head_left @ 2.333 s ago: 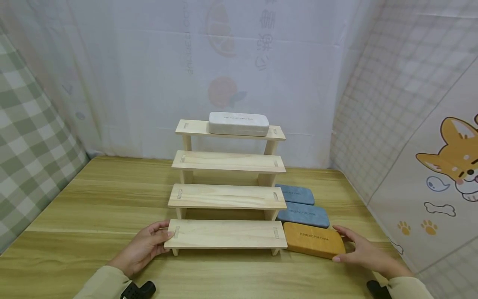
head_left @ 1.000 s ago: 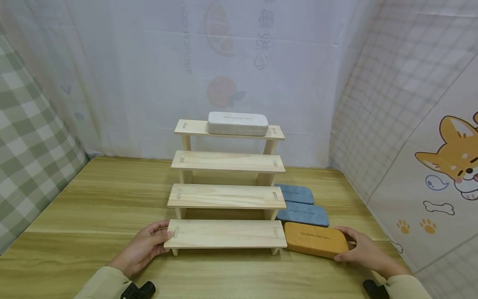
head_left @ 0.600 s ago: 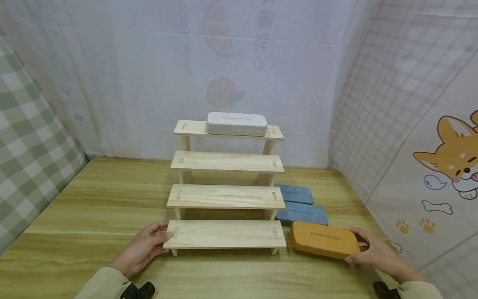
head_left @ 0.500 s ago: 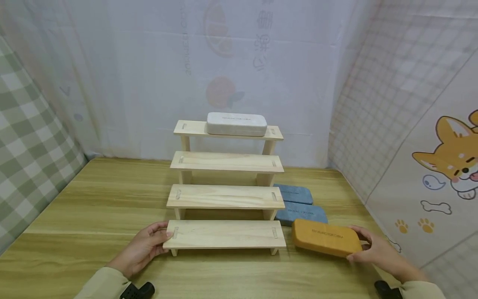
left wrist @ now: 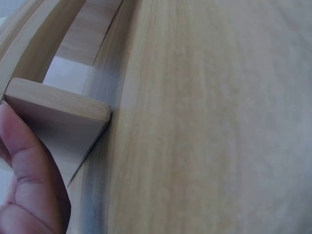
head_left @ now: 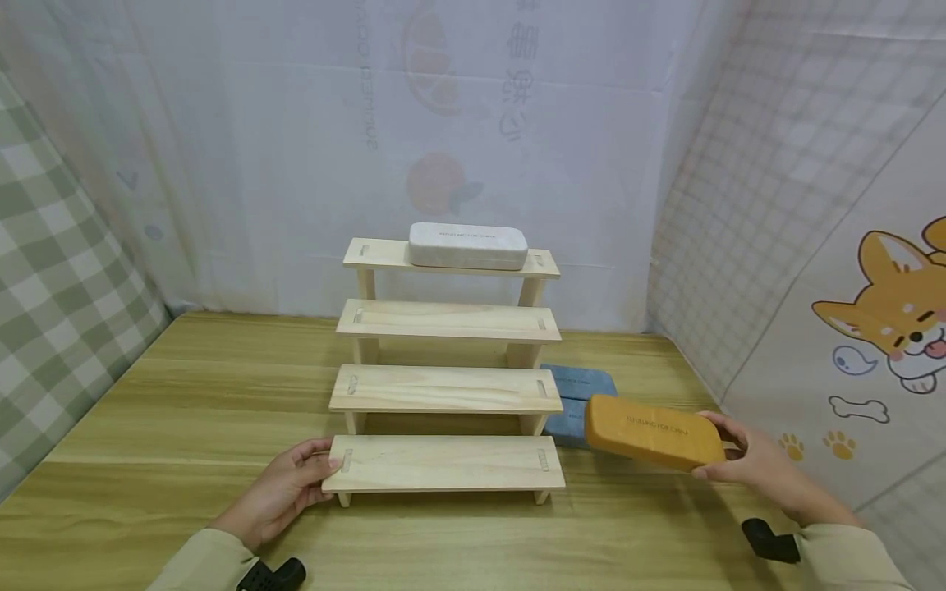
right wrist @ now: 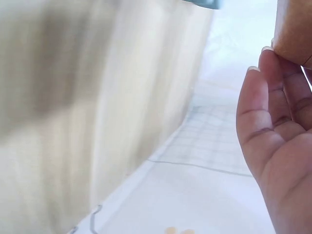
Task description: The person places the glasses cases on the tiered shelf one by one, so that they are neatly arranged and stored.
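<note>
Orange case [head_left: 655, 432], pinched by the fingers of the right hand [head_left: 769, 472] at its end away from the stand [head_left: 447, 387], is held above the worktop [head_left: 185, 460] to the stand's right. Fingers of the left hand [head_left: 281, 491] grip the left end of the stand's lowest shelf [head_left: 443, 462]. Farther out, two blue cases [head_left: 584, 382] lie right of the stand, both partly hidden, and a white case [head_left: 468, 246] rests on the stand's top shelf [head_left: 543, 262].
</note>
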{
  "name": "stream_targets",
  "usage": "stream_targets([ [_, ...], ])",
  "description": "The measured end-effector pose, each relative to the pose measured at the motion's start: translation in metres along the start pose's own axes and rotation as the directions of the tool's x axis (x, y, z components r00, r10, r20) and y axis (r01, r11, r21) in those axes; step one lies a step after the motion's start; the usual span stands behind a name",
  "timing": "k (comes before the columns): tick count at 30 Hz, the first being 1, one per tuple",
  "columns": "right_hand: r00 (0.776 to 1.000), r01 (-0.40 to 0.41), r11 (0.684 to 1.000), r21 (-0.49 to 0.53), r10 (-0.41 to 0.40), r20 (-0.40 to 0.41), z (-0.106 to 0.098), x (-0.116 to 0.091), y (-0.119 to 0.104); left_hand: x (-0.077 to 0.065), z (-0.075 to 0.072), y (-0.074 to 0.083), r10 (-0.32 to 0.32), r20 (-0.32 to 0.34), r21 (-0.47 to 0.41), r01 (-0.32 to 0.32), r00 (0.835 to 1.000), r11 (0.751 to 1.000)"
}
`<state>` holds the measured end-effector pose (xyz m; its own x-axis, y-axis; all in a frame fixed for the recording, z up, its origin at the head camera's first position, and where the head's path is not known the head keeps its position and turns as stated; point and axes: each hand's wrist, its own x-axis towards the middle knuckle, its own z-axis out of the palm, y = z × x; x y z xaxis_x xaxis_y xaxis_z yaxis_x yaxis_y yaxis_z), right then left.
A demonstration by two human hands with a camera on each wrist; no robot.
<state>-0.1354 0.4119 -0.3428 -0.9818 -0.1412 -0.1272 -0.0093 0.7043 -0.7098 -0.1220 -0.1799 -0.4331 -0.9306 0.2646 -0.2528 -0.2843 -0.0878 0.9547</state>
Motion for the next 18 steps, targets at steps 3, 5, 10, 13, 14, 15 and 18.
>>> stream_targets([
  [3, 1.0, 0.026, 0.999, 0.019, -0.026, -0.005, -0.005, 0.006, -0.007, 0.0, 0.0, 0.0, -0.004, 0.0, -0.002, 0.004, 1.0, 1.0],
  [5, 0.998, 0.056, 0.998, 0.016, -0.056, -0.007, -0.008, 0.01, -0.013, 0.0, -0.001, -0.001, -0.005, 0.0, -0.001, 0.005, 1.0, 1.0],
  [10, 0.993, 0.115, 0.993, 0.016, -0.114, -0.017, -0.015, 0.022, -0.031, 0.0, -0.001, -0.001, -0.005, -0.002, 0.006, 0.005, 1.0, 1.0],
  [13, 0.989, 0.144, 0.989, 0.01, -0.144, -0.025, -0.019, 0.028, -0.043, 0.0, -0.001, -0.001, -0.006, 0.001, 0.005, 0.006, 1.0, 1.0],
  [14, 0.988, 0.154, 0.988, 0.011, -0.154, -0.027, -0.02, 0.031, -0.047, 0.0, -0.002, -0.001, -0.006, 0.001, 0.002, 0.006, 1.0, 1.0],
  [15, 0.986, 0.165, 0.986, 0.016, -0.165, -0.025, -0.021, 0.033, -0.051, 0.0, -0.002, -0.001, -0.007, 0.002, -0.001, 0.007, 1.0, 1.0],
  [18, 0.982, 0.19, 0.982, 0.02, -0.189, -0.027, -0.024, 0.041, -0.063, 0.001, -0.002, -0.001, -0.006, 0.004, -0.012, 0.006, 1.0, 1.0],
])
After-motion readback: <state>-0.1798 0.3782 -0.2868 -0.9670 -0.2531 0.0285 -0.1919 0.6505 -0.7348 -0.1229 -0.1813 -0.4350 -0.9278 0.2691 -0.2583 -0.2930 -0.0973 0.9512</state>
